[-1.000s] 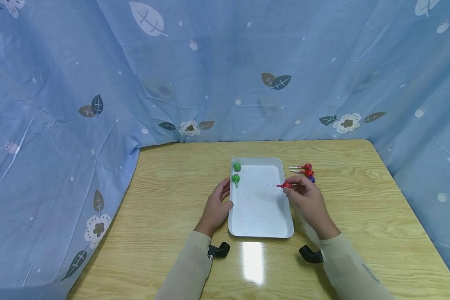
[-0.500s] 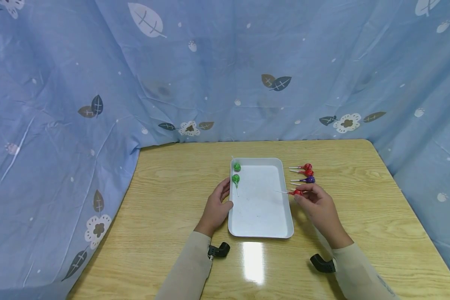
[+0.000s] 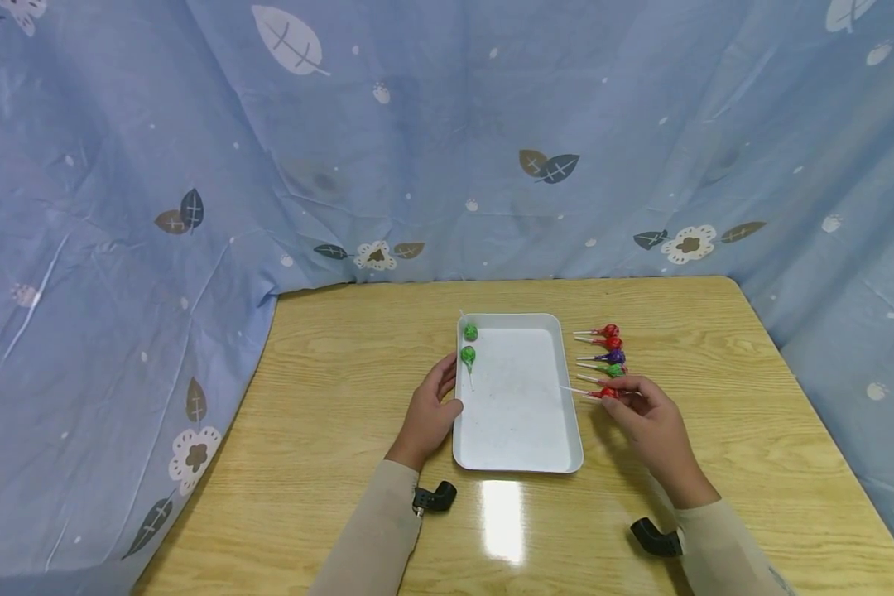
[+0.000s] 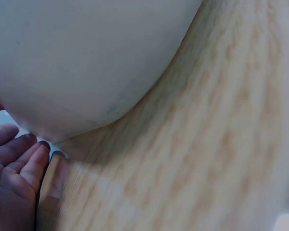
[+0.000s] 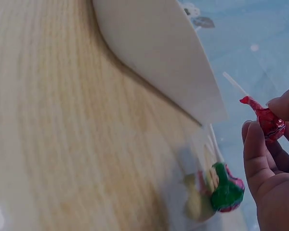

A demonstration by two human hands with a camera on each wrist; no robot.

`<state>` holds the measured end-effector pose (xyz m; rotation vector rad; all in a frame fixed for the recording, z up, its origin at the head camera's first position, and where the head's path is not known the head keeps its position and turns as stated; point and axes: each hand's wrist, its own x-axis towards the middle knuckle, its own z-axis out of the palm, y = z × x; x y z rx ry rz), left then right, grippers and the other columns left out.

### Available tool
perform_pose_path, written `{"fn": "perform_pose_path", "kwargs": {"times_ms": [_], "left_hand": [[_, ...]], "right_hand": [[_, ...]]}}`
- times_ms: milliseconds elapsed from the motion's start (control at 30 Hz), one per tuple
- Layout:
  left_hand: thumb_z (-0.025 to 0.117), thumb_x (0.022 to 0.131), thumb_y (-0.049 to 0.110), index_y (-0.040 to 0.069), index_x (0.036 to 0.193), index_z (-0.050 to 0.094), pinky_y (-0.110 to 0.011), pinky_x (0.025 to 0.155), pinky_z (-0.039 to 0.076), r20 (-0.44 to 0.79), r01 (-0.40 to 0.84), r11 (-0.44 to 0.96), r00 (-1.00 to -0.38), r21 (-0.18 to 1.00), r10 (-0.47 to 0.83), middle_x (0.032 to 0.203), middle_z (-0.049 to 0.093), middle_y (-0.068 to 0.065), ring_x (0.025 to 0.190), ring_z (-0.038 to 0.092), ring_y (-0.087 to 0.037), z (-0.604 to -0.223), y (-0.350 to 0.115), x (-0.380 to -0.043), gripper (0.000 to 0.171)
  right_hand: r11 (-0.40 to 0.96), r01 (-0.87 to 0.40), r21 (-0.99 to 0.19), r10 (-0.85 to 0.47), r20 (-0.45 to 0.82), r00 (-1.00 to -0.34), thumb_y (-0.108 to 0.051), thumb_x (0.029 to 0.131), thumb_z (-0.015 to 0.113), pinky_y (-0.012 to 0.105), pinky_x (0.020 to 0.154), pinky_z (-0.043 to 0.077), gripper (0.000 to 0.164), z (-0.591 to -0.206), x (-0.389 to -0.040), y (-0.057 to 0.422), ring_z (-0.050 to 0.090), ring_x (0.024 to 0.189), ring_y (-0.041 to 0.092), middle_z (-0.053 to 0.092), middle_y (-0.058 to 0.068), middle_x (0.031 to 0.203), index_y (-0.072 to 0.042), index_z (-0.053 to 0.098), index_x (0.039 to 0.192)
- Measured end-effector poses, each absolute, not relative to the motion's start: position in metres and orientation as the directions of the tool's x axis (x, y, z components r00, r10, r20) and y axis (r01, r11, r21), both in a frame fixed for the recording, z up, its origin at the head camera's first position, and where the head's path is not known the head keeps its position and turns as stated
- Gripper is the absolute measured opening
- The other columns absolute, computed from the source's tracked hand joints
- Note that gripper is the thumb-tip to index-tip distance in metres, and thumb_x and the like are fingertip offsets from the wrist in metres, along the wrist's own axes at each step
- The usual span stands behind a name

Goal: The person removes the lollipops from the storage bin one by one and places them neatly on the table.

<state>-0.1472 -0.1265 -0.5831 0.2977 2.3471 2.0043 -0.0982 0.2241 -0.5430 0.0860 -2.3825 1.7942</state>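
My right hand point(image 3: 651, 422) is just right of the tray and pinches a red-wrapped lollipop point(image 3: 608, 394) between thumb and fingers. In the right wrist view the lollipop point(image 5: 269, 122) is held by its ball, with its white stick slanting up and left. My left hand point(image 3: 426, 414) rests against the left wall of the white tray point(image 3: 517, 462), thumb by the rim and fingers along the outside. Inside the tray, two green lollipops lie at the upper left: one point(image 3: 471, 332) by the corner and another point(image 3: 468, 354) below it.
Right of the tray, a column of lollipops lies on the wooden table point(image 3: 328, 397): a top red one point(image 3: 611, 331), a second red one point(image 3: 612, 343), a purple one point(image 3: 615, 358) and a green one point(image 3: 614, 370). Another is partly hidden by my right hand. A blue curtain point(image 3: 432, 149) hangs behind.
My right hand has moved right and toward me with the red lollipop, from above the tray to beside the column. More of the column shows. The left hand stays by the tray.
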Motion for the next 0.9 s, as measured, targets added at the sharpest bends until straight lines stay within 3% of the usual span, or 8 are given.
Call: {"fn": "perform_pose_path", "kwargs": {"times_ms": [367, 567, 900], "left_hand": [[0.055, 0.088, -0.006, 0.01, 0.168, 0.04, -0.033, 0.118, 0.044, 0.09, 0.117, 0.151, -0.981, 0.982, 0.172, 0.162, 0.051, -0.008, 0.143, 0.054, -0.018, -0.582, -0.127, -0.147, 0.083], [0.053, 0.088, -0.008, 0.009, 0.168, 0.039, -0.035, 0.119, 0.043, 0.119, 0.145, 0.135, -0.976, 0.98, 0.183, 0.162, 0.051, -0.011, 0.145, 0.053, -0.023, -0.584, -0.127, -0.148, 0.083], [0.052, 0.089, -0.007, 0.008, 0.169, 0.038, -0.036, 0.119, 0.043, 0.123, 0.151, 0.138, -0.975, 0.979, 0.187, 0.162, 0.05, -0.011, 0.145, 0.052, -0.025, -0.584, -0.126, -0.147, 0.083]], "right_hand": [[0.271, -0.09, -0.958, 0.069, 0.113, -0.991, -0.005, 0.106, 0.07, 0.019, 0.075, 0.058, 0.03, -0.548, -0.087, 0.235, 0.067, 0.096, 0.009, 0.068, 0.004, 0.12, 0.011, 0.064, 0.131], [0.354, -0.035, -0.934, 0.107, 0.078, -0.991, -0.008, 0.108, 0.069, 0.026, 0.062, 0.055, 0.029, -0.553, -0.083, 0.242, 0.066, 0.092, 0.01, 0.07, 0.011, 0.116, 0.006, 0.066, 0.133], [0.447, 0.018, -0.895, 0.108, 0.034, -0.994, -0.013, 0.108, 0.069, 0.021, 0.069, 0.053, 0.029, -0.557, -0.078, 0.247, 0.063, 0.094, 0.008, 0.065, 0.02, 0.127, 0.004, 0.067, 0.132]]}}
